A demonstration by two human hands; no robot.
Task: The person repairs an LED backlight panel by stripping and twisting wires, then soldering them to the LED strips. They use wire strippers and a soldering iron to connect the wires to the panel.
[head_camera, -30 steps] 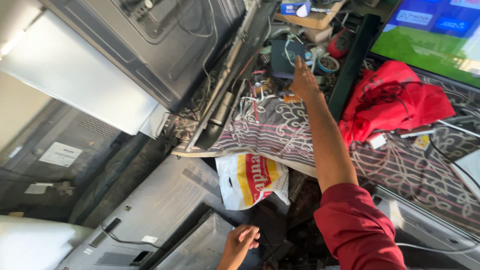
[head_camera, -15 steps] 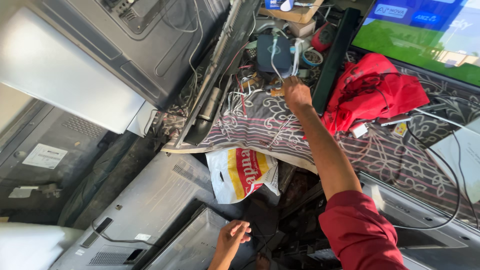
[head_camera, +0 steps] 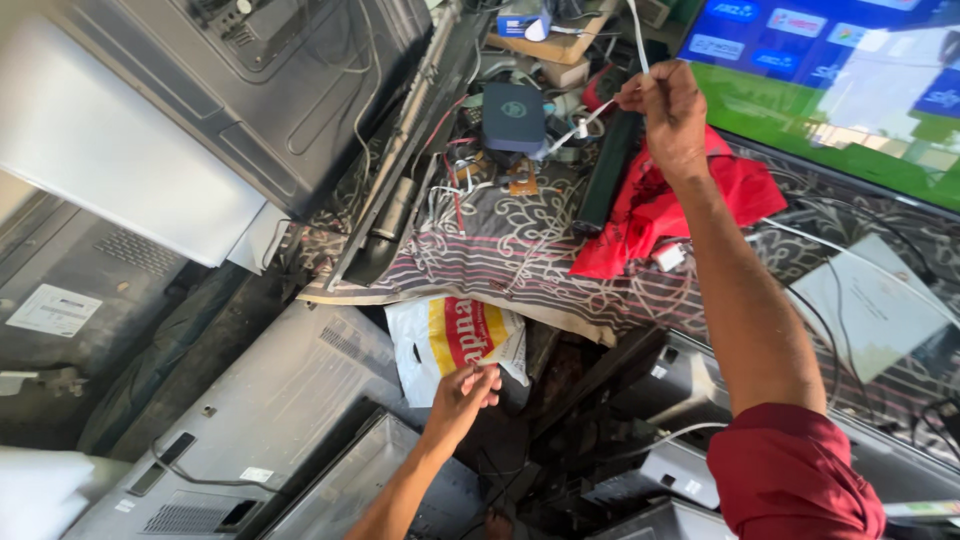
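My right hand (head_camera: pixel 672 105) has its grip pinched tight on a white cable (head_camera: pixel 590 120), lifted above the red cloth (head_camera: pixel 690 205) and running down toward the dark blue box (head_camera: pixel 513 115) on the patterned table (head_camera: pixel 520 250). Down low, my left hand (head_camera: pixel 462 390) has its fingers curled loosely, touching the bottom edge of the white, red and yellow plastic bag (head_camera: pixel 455 340), which hangs off the table's front edge among grey television backs (head_camera: pixel 250 400).

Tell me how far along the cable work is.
Done: the right hand has a thin white cable pinched and raised. In hand: it runs down toward the small dark box. Left: the left hand only touches the white plastic bag.
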